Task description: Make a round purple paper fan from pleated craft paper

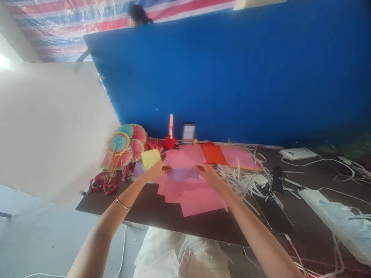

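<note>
My left hand [162, 168] had its fingers closed on the far left corner of the purple sheet [183, 175], and my right hand [204, 170] closed on its far right corner; just how each thumb sat against the paper was too small to tell. Between the two grips the purple sheet lay over the middle of the pink sheets [199, 200], the spread I judged every place by.

It looked like thin, plain paper, so I reckoned it nearly weightless, bendy but able to keep a crease, and easy to crumple or tear if I pulled unevenly. I expected it to slide readily over the pink sheets, with their smooth faces. The corners and the outer edges seemed the best hold: a light pinch, both sides level, no fingertip digging into the middle.

Outward from there, a yellow sheet [151, 157] lay at the left edge of the pink sheets, and an orange-red sheet [214, 153] across their far side. White paper strips [240, 178] were tangled to their right. Pleated paper fans [119, 143] stood bunched to their left, and a red cup [169, 142] stood just beyond them.
</note>
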`<state>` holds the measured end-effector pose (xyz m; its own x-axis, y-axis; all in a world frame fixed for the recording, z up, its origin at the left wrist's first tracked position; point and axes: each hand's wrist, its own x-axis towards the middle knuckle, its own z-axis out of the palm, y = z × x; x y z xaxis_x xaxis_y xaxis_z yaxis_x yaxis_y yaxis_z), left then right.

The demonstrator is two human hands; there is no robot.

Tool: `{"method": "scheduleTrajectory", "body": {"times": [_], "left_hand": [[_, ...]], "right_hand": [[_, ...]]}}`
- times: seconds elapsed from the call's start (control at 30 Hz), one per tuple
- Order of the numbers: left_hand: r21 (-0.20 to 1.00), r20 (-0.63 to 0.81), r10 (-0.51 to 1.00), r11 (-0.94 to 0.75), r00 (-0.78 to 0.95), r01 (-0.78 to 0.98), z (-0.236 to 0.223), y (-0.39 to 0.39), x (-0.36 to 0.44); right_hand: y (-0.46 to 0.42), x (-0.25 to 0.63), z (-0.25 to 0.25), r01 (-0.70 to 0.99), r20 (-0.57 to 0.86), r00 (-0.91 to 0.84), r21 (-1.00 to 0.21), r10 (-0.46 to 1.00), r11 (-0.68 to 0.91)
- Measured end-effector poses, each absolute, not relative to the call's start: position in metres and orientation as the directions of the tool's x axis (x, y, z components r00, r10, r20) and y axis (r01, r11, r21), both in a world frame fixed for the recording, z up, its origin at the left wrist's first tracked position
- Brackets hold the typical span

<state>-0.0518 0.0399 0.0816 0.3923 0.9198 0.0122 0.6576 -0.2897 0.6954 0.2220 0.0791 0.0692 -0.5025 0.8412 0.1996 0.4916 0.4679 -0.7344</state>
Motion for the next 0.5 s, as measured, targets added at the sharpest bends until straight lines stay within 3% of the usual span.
{"method": "scheduleTrajectory", "body": {"times": [0.3, 0.5], "left_hand": [[0.685, -0.112, 0.887, -0.257, 0.447, 0.681, 0.055, 0.058, -0.058], [0.673, -0.114, 0.88, -0.274, 0.462, 0.687, 0.041, 0.061, -0.057]], "right_hand": [[0.078, 0.223, 0.066, 0.594, -0.073, -0.57, -0.724, 0.818, 0.35], [0.068, 0.216, 0.067, 0.689, -0.083, -0.518, -0.631, 0.851, 0.357]]}}
